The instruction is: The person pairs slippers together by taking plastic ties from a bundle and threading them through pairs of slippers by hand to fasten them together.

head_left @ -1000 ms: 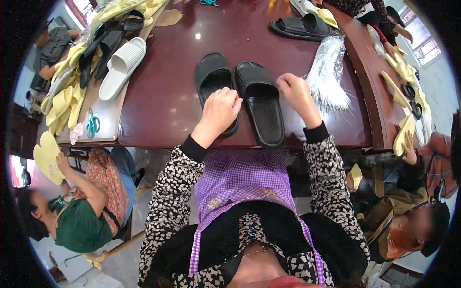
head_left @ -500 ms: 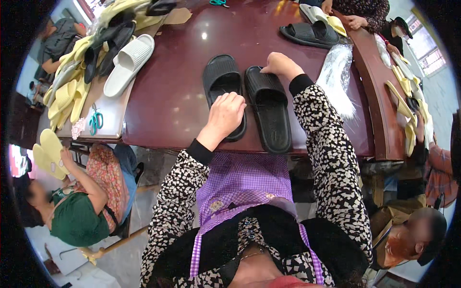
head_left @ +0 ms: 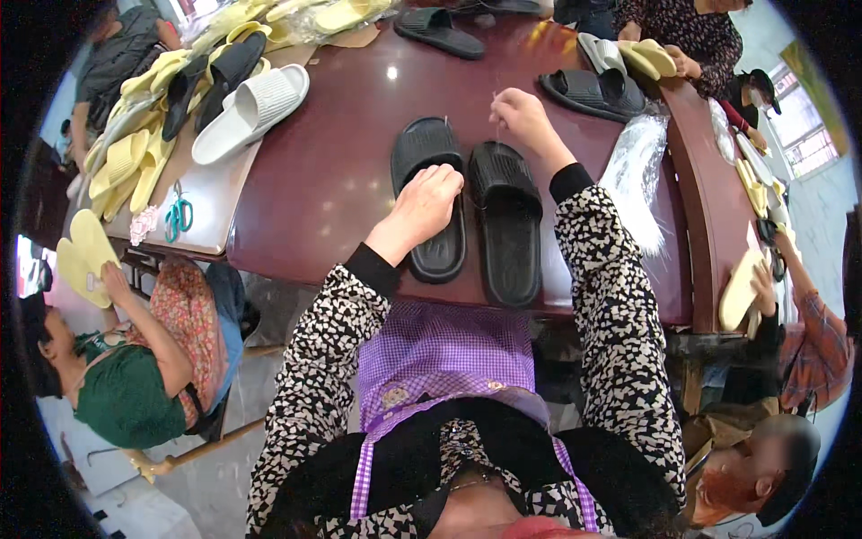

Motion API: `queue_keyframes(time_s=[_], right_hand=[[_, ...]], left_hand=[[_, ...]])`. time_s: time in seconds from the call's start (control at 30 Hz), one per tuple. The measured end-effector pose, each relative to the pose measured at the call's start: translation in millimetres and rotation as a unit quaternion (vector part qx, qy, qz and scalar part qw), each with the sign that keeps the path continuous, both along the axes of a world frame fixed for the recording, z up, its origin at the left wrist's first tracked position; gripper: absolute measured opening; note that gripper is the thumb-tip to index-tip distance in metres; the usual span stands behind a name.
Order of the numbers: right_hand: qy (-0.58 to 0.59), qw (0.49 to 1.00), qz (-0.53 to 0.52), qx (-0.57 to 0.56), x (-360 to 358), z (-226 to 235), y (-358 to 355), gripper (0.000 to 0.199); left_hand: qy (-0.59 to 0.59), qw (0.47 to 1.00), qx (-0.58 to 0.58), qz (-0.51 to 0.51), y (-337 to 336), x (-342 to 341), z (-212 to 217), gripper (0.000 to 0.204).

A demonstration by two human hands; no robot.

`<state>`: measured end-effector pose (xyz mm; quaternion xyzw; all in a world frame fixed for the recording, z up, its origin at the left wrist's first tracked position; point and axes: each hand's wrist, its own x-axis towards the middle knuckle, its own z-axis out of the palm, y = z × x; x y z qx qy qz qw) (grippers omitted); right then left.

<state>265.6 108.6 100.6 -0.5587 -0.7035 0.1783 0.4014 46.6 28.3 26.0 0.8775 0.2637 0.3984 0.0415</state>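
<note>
Two black slide slippers lie side by side, toes away from me, near the table's front edge. My left hand (head_left: 429, 199) is closed over the inner side of the left slipper (head_left: 437, 258), by its strap opening. What its fingertips pinch is hidden. Beyond the toe of the right slipper (head_left: 510, 256), my right hand (head_left: 519, 117) is raised off it. Its fingers are pinched on a thin, pale strand that hangs toward that slipper. Another thin strand stands up at the left slipper's toe. Both slippers rest flat.
A bundle of clear strands in plastic (head_left: 634, 175) lies at right, below another black slipper pair (head_left: 593, 93). A white slipper (head_left: 251, 114), green scissors (head_left: 178, 218) and piled slippers are at left. A black slipper (head_left: 438, 33) lies at the far edge. Co-workers sit around.
My right hand has lifted off the right slipper's toe and moved away from me. My left hand stays at the left slipper. Black slippers have appeared at the table's far side.
</note>
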Motion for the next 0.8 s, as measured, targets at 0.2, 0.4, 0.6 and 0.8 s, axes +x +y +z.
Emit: queue_keyframes(time_s=[0.2, 0.4, 0.6, 0.8], right_hand=[[0.014, 0.992, 0.125, -0.015, -16.3, 4.7, 11.1, 0.012], [-0.183, 0.963, 0.195, 0.040, -30.5, 10.9, 8.1, 0.008], [-0.320, 0.935, 0.151, 0.020, -30.7, 14.5, 8.2, 0.011], [-0.237, 0.965, 0.097, 0.055, -11.8, 8.4, 14.4, 0.012]], left_hand=[[-0.050, 0.998, -0.038, -0.029, -12.8, 9.0, 6.4, 0.006], [-0.062, 0.997, -0.050, -0.024, -22.1, 9.1, 12.0, 0.006], [-0.075, 0.996, -0.050, -0.027, -22.3, 4.4, 19.7, 0.007], [-0.116, 0.992, -0.031, -0.025, -18.9, 1.4, 27.1, 0.017]])
